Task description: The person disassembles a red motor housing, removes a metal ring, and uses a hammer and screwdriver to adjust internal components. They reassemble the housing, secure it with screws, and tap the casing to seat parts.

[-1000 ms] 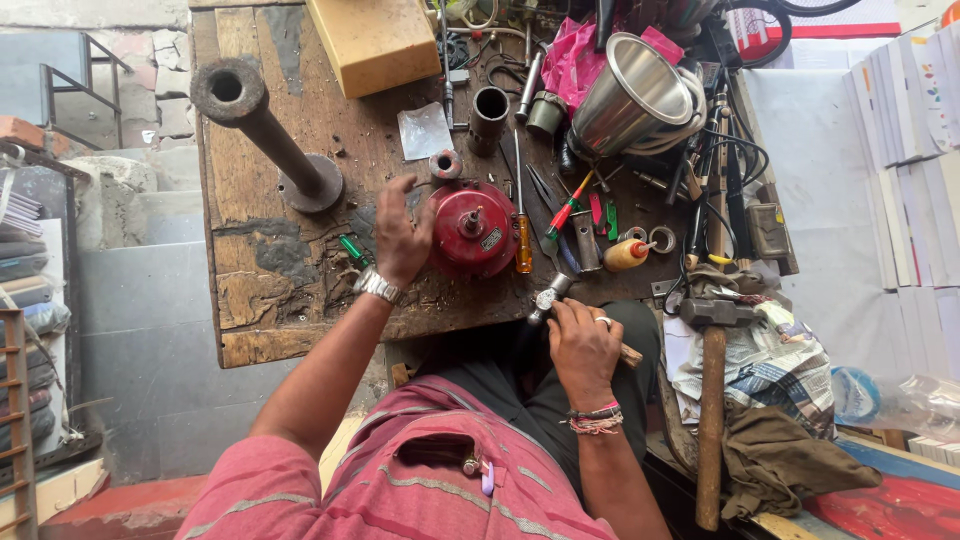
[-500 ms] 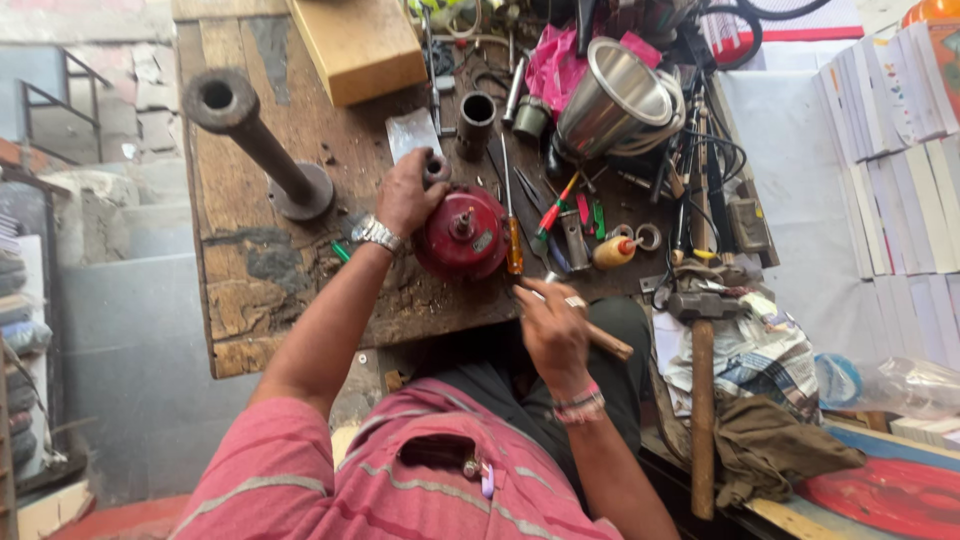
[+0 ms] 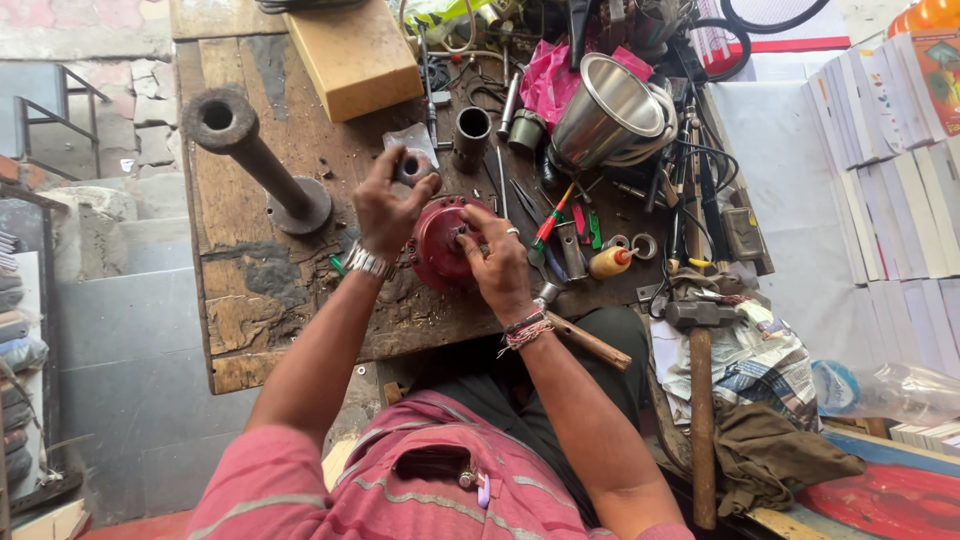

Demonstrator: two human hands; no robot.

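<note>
Both hands on the red round housing (image 3: 440, 243), which sits mid-counter on the worn wooden counter (image 3: 235, 300), just right of the upright steel pipe stand (image 3: 250, 160)

Left hand (image 3: 385, 205): fingers curled over the far-left rim of the housing, clamping it steady. Wristwatch on that wrist

Right hand (image 3: 497, 262): fingers pinched narrow at the centre of the housing face, on something small there – too small to tell what, could be a screw or a shaft end. Ring on one finger, thread bands at the wrist

Step in hand, as I read it: fiddling with the centre fitting of the housing by fingertip, left hand acting as the vice

Around it:
- small grey bush or ring (image 3: 411, 166) touching the far side of the left hand
- short steel tube (image 3: 472, 132) standing just beyond that
- wood-handled tool (image 3: 585, 340) lying near the right wrist, not held
- sledge hammer (image 3: 700, 400) at the near right, head on the counter edge
- steel pot (image 3: 605, 110) tipped on its side at the far right
- red-handled screwdriver (image 3: 550, 222) and a small oil bottle (image 3: 610, 262) just right of the housing

Next move calls for a firm hold from the left so the housing can't spin, and fine pinch control at the centre; if it needs more than fingertips, the screwdriver is the closest tool
</note>
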